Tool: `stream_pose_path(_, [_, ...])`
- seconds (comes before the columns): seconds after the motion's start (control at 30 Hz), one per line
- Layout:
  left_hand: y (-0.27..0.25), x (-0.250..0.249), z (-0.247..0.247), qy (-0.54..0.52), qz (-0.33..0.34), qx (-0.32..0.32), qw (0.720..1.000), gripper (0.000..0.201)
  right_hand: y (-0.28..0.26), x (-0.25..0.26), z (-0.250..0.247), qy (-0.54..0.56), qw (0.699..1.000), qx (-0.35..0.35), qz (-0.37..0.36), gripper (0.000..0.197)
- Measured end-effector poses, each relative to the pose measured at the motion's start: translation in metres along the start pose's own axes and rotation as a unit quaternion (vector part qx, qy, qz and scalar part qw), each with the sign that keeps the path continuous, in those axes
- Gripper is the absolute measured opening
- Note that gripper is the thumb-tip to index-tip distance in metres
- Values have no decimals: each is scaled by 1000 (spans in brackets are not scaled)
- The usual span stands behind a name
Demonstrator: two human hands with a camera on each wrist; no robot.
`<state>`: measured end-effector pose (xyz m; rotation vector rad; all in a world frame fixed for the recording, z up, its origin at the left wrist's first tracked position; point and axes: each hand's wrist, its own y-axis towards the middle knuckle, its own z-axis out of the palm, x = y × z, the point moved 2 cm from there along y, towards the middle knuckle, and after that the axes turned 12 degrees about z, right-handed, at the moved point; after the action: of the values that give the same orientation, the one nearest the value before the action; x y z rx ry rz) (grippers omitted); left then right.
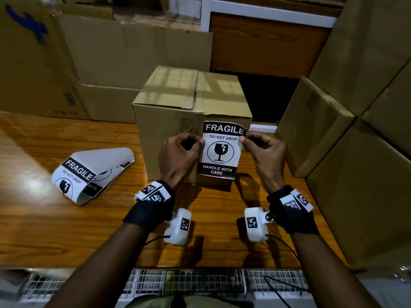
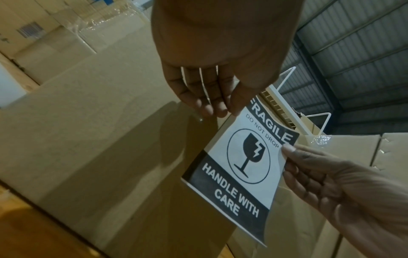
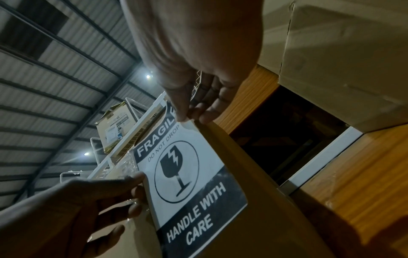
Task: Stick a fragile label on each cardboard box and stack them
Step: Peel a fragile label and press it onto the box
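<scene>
Label (image 1: 220, 150), rectangular glossy paper w/ black bands, sits on front face of brown corrugated cardboard box (image 1: 169, 121) on wood-grain table (image 1: 66, 230). Left hand (image 1: 178, 157) & right hand (image 1: 264, 154) each pinch one upper edge. Curled label sheets (image 1: 89, 174) lie left of box.

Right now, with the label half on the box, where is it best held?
By its upper side edges, one from each side, as the left hand and right hand pinch the fragile label: its top looks unstuck from the cardboard box, the bottom lies flat.
</scene>
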<state>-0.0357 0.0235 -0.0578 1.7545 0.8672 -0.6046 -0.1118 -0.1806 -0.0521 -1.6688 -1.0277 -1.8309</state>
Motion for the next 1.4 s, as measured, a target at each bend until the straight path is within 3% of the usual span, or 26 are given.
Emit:
stream_pose_path(0.43, [-3, 3, 9, 44, 31, -47, 997, 13, 2, -3, 3, -43, 997, -23, -60, 18])
stream_pose_path(0.63, [-3, 5, 13, 68, 40, -51, 996, 13, 3, -7, 6, -104, 987, -50, -116, 20])
stream_pose_path(0.97, [2, 6, 17, 94, 56, -62, 992, 15, 11, -14, 10, -132, 978, -71, -146, 18])
stream_pose_path(1.27, [8, 6, 22, 120, 42, -75, 989, 27, 19, -15, 12, -184, 957, -88, -205, 17])
stream_pose_path(1.4, [10, 3, 20, 176, 96, -78, 977, 33, 21, -17, 14, -207, 950, -97, -214, 17])
